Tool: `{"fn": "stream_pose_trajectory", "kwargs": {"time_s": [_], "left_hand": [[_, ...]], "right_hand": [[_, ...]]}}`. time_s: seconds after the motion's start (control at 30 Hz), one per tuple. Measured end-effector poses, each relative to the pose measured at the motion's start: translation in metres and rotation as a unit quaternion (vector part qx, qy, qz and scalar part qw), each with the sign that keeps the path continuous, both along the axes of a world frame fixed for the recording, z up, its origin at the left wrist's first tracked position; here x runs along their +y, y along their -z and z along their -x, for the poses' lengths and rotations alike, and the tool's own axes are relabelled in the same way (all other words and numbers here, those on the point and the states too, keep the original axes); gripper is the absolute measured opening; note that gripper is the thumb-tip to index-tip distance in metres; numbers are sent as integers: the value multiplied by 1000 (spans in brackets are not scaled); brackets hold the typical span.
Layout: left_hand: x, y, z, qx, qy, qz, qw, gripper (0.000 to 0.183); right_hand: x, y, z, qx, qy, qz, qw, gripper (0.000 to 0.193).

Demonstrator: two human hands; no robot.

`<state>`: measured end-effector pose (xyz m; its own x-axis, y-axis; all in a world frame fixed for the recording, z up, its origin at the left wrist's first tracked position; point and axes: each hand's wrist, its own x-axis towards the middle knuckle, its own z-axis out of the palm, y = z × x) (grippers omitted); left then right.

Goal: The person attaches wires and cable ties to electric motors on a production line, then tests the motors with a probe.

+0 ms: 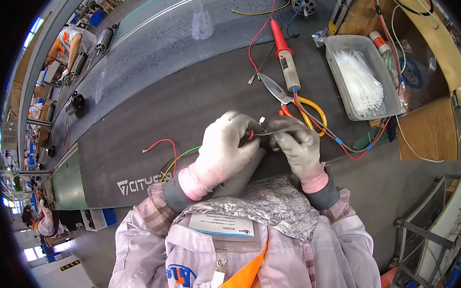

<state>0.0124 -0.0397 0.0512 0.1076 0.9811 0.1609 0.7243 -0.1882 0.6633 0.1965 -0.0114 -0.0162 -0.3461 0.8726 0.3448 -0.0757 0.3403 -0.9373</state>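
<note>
Both my hands wear whitish gloves with pink cuffs and work close together at the bench edge. My left hand is closed in a pinch, with a short bit of red wire showing at its fingertips. A thin grey lead spans the gap to my right hand, whose darkened fingers are closed on it. Just above the fingertips is a small white connector. Below my hands lies a grey cylindrical body, partly covered by them. Red and green-yellow wires stick out left of my left hand.
Orange-handled scissors and a red-and-grey corded tool lie beyond my right hand. Further right, a plastic bin of white cable ties stands before an open cardboard box. Motors sit at the back; a co-worker is far left.
</note>
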Motion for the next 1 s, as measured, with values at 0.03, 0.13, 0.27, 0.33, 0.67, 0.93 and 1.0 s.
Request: {"fn": "stream_pose_trajectory", "kwargs": {"time_s": [0.03, 0.13, 0.27, 0.33, 0.67, 0.93, 1.0], "left_hand": [[0, 1, 0, 3, -4, 1, 1000, 20], [-1, 1, 1, 0, -11, 3, 1000, 20], [-2, 0, -1, -20, -19, 9, 1000, 17], [-3, 0, -2, -25, -21, 8, 999, 17], [-11, 14, -10, 22, 188, -149, 971, 22], [-5, 8, -6, 110, 182, -193, 958, 20], [-8, 10, -1, 113, 167, -192, 960, 21]], "right_hand": [[-1, -8, 2, 93, -48, 222, 969, 29], [15, -20, 7, 115, -103, 272, 950, 30], [24, -28, 7, 194, -160, 333, 909, 26], [26, -30, 4, 209, -182, 355, 893, 24], [17, -25, -14, -85, -28, 205, 975, 11], [42, -64, 52, 39, -106, 269, 956, 24], [52, -56, 42, 17, -87, 274, 957, 26]]}}
